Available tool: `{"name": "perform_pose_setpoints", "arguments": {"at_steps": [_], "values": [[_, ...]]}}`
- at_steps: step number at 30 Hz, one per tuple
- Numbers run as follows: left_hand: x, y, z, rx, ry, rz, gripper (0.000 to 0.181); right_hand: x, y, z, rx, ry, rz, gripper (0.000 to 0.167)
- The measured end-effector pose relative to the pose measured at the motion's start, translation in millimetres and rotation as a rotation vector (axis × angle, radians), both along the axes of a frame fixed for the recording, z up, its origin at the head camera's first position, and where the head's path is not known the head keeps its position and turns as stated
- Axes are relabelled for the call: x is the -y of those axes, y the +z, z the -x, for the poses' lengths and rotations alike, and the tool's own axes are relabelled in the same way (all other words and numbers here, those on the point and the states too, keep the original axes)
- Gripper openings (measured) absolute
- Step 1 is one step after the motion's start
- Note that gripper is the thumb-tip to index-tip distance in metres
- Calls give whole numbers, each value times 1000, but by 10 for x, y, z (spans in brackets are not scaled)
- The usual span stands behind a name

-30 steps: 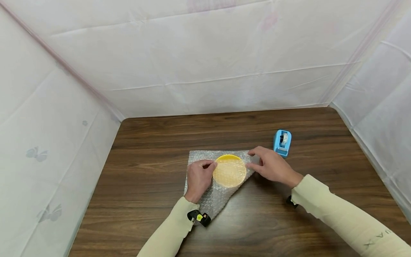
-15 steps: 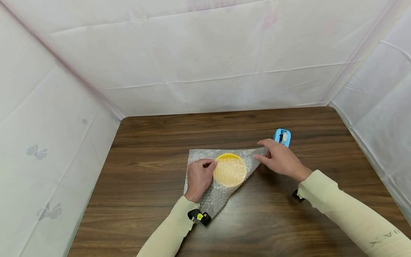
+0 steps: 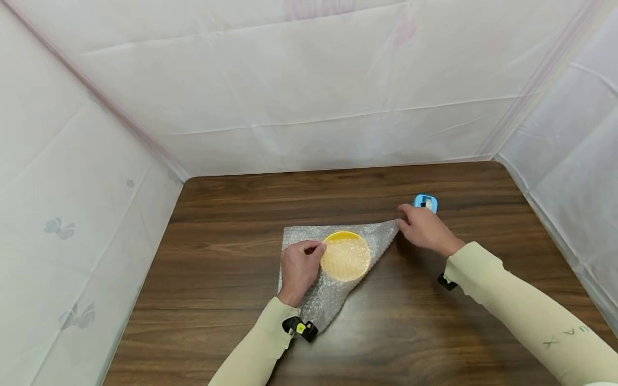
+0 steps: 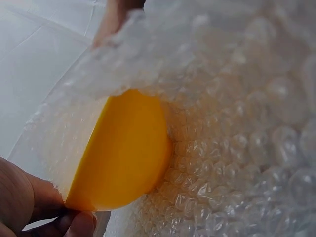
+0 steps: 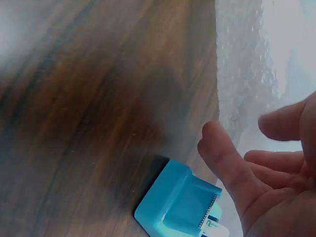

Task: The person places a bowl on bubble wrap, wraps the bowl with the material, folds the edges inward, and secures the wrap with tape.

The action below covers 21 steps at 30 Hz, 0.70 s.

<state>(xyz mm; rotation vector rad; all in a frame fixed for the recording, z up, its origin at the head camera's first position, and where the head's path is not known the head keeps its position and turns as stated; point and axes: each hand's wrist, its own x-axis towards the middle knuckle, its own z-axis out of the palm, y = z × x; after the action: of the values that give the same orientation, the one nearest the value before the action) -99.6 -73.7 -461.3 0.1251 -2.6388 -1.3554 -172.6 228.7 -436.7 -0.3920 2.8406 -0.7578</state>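
A yellow bowl (image 3: 344, 235) lies in a sheet of bubble wrap (image 3: 314, 292), which is folded over most of it. Uncovered yellow shows along the far rim, and more of the bowl's side (image 4: 123, 153) appears in the left wrist view. My left hand (image 3: 299, 268) pinches the bowl's rim and the wrap edge between thumb and fingers. At the wrap's far right corner is my right hand (image 3: 425, 230). In the right wrist view its thumb (image 5: 281, 122) and index finger stand apart, close to the wrap; whether they touch it I cannot tell.
A light blue tape dispenser (image 3: 425, 202) stands just beyond my right hand, partly hidden by it. The dark wooden table (image 3: 217, 225) has pale cloth walls (image 3: 299, 139) on its far side and both flanks.
My right hand has moved right and away along the wrap, and its corner now lies spread out further to the right. The left hand keeps its hold on the bowl.
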Motion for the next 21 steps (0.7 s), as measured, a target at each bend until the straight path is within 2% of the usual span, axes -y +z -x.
{"name": "perform_pose_setpoints", "arguments": {"at_steps": [7, 13, 17, 21], "values": [[-6, -15, -4, 8, -8, -18, 10, 23, -6, 138, 227, -42, 77, 50], [-6, -15, -16, 8, -13, -28, 10, 28, 11, 177, 343, -87, 169, 51], [-9, -12, -21, 4, -16, -29, 10, 29, 29, 176, 386, -140, 269, 36], [-10, -7, -19, -11, -17, -16, 10, 32, 50, 166, 382, -183, 351, 19]]}}
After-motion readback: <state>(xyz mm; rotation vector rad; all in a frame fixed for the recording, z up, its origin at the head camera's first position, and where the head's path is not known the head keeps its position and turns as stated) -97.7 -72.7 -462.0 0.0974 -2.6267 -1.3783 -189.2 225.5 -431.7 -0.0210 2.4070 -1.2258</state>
